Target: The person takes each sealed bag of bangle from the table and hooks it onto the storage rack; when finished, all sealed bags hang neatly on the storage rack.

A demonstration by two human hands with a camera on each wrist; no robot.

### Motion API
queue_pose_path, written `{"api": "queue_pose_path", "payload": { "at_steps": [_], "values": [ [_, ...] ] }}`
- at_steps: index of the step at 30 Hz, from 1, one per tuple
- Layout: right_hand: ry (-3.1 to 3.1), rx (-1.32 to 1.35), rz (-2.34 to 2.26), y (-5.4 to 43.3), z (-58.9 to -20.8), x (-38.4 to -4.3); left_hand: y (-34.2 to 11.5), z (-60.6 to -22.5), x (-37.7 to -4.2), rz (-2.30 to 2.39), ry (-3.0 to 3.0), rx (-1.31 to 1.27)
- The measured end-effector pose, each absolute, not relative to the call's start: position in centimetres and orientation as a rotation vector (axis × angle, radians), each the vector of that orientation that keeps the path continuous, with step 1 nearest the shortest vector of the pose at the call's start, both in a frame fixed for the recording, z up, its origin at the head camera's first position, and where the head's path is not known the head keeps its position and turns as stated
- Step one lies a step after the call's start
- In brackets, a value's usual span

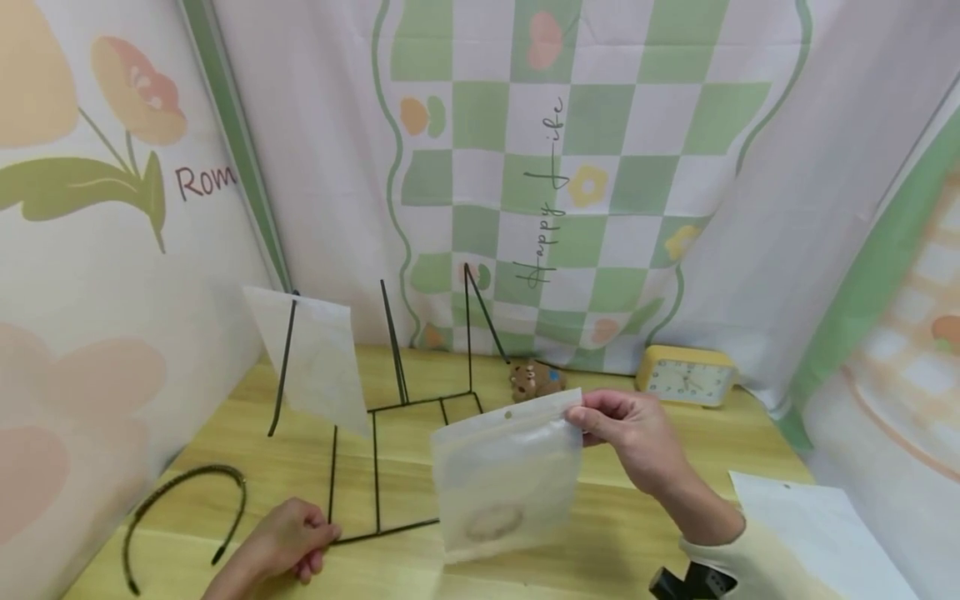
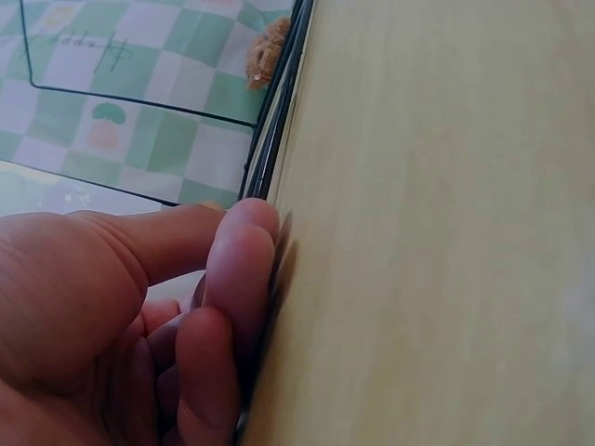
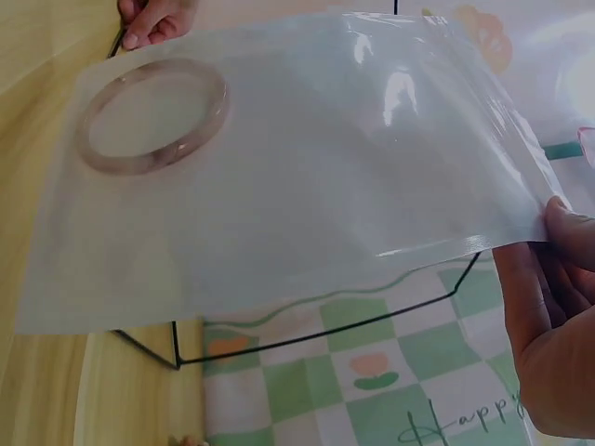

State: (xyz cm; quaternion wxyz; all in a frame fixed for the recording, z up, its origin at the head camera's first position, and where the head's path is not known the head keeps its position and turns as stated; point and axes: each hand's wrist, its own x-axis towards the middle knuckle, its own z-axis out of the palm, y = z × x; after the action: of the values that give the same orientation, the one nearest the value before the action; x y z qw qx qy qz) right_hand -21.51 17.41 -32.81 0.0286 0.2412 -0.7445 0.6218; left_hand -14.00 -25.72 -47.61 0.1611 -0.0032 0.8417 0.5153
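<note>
My right hand (image 1: 637,442) pinches the top right corner of a translucent zip bag (image 1: 510,475), thumb in front and fingers behind. Inside, low in the bag, lies a pale, brown-mottled bangle (image 3: 191,147), seen through the plastic in the right wrist view. The bag hangs in front of a black wire rack (image 1: 377,475) with upright prongs and partly covers it. With its thumb and fingertips, my left hand (image 1: 288,537) pinches the rack's near left corner, close to the tabletop. Another translucent bag (image 1: 322,358) hangs on the rack's left prong.
A dark headband (image 1: 197,471) lies on the wooden table (image 1: 660,517) at the left. Behind the rack sits a brown bear figure (image 1: 536,381), with a yellow clock (image 1: 686,375) farther right. One more whitish bag (image 1: 817,525) lies at the right edge. Printed curtains enclose the table.
</note>
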Motion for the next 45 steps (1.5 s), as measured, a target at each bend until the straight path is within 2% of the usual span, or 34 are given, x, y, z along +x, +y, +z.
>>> {"api": "queue_pose_path", "payload": {
  "at_steps": [30, 45],
  "values": [
    [-2.139, 1.015, 2.173, 10.3, -32.4, -21.2, -25.6, -47.9, -13.9, 1.467, 2.425, -0.058],
    [-2.089, 0.919, 2.296, 8.2, -32.0, -21.8, -25.7, -47.8, -13.9, 1.441, 2.437, -0.097]
  ]
}}
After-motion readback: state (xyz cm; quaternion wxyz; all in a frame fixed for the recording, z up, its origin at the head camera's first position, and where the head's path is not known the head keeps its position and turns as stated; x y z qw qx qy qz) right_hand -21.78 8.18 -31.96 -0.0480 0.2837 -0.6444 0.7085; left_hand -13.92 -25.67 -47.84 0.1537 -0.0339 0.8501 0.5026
